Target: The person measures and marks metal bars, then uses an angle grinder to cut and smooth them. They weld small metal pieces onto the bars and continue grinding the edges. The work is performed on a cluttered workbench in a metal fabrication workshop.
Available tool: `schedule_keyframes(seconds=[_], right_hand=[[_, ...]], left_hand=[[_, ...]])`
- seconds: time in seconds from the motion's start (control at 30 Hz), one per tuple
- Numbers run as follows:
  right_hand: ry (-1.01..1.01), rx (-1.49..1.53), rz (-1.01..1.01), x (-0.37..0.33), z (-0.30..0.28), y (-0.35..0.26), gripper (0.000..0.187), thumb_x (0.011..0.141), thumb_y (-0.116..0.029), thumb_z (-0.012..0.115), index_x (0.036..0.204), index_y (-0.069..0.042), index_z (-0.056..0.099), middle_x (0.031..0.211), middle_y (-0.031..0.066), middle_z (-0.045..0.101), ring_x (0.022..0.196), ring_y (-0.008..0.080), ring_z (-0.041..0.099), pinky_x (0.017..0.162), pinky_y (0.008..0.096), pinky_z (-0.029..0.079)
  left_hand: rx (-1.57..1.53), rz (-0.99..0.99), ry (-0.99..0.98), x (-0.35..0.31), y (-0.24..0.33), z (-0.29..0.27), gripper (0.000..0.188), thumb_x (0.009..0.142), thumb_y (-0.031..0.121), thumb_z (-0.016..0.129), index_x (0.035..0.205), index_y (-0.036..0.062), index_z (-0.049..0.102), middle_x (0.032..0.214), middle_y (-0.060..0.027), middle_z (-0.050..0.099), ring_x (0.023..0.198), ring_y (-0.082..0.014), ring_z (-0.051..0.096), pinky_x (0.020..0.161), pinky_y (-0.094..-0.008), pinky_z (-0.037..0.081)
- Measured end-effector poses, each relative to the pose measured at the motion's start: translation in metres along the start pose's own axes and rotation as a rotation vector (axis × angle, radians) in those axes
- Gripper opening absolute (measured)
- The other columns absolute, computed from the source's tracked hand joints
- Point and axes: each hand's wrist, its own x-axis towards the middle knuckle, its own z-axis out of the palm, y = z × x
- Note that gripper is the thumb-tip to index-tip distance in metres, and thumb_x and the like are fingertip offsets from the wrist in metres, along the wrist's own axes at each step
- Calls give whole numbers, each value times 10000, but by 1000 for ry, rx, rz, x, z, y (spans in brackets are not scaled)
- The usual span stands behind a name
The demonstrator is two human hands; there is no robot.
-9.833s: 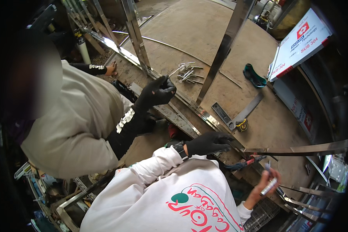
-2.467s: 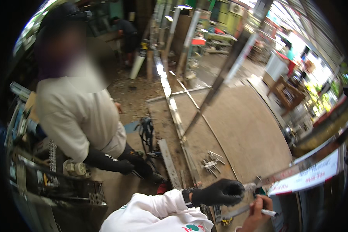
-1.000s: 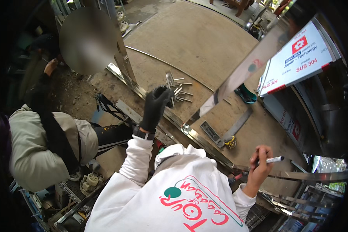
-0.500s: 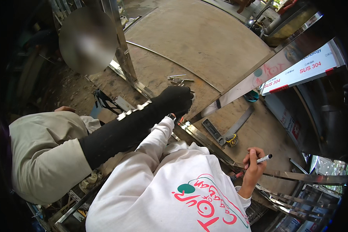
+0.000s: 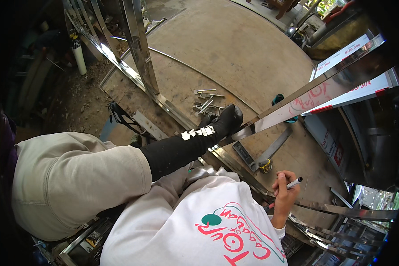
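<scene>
My right hand (image 5: 284, 197) is closed round a white marker (image 5: 294, 182) with a black end, held at the right above the table's near edge. My left arm, in its white sleeve (image 5: 164, 188), runs forward under a co-worker's arm. That arm hides my left hand. The co-worker's black sleeve (image 5: 175, 153), with torn white patches, reaches across from the left. Its dark covered hand (image 5: 230, 119) is at the lower end of a shiny metal bar (image 5: 306, 99) slanting up to the right. A square (image 5: 244, 155) with a metal blade and a yellow tape measure (image 5: 266, 166) lie between that bar and my right hand.
Several short metal pieces (image 5: 204, 104) lie loose on the brown tabletop (image 5: 235, 48). A thin rod (image 5: 186, 64) curves across it. Another metal post (image 5: 137, 48) rises at the left. Film-covered sheets (image 5: 341, 60) stand at the right, and curved metal strips (image 5: 346, 210) lie below them.
The co-worker's arm has moved right and now covers my left hand. The co-worker's head has left the upper left. The slanting bar has shifted. My right hand has moved slightly left with the marker.
</scene>
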Motion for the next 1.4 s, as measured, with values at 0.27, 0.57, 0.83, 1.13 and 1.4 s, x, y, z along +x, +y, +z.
schedule_keyframes(seconds=[0.27, 0.57, 0.83, 1.13, 1.4], right_hand=[[17, -12, 2, 1, -6, 5, 215, 1012, -241, 687, 959, -33, 674, 630, 0, 607, 512, 34, 467, 487, 213, 333], [84, -10, 27, -23, -23, 8, 216, 1011, -230, 687, 977, -18, 706, 689, 0, 627, 621, 54, 546, 563, 235, 394], [110, 521, 291, -85, -36, 48, 215, 1015, -224, 638, 1059, -18, 677, 708, 27, 620, 556, 54, 484, 502, 215, 349], [213, 439, 618, -124, -46, 144, 224, 1006, -226, 628, 1095, -23, 661, 727, 37, 623, 519, 68, 516, 454, 238, 393], [181, 191, 656, -117, -50, 241, 188, 988, -191, 603, 1074, -28, 638, 749, 53, 654, 541, 85, 552, 478, 249, 432]], left_hand=[[-1015, -562, 10, -11, -2, 10, 101, 888, 88, 638, 876, 86, 738, 901, -88, 753, 793, -187, 698, 639, -305, 503], [-2283, -1167, 468, 30, 93, 34, 161, 1008, 228, 542, 1022, 102, 642, 843, -73, 657, 784, -253, 667, 697, -370, 516], [-2591, -1057, 446, -28, 80, 25, 182, 977, 184, 569, 1044, 46, 666, 907, -139, 694, 838, -299, 692, 711, -432, 526], [-2351, -747, 323, -32, 166, 73, 260, 909, 176, 668, 1085, -17, 665, 1030, -218, 715, 948, -421, 698, 783, -519, 550], [-1974, -708, 219, -5, 135, 59, 245, 912, 197, 691, 1075, 13, 687, 1066, -225, 717, 1011, -409, 677, 876, -503, 527]])
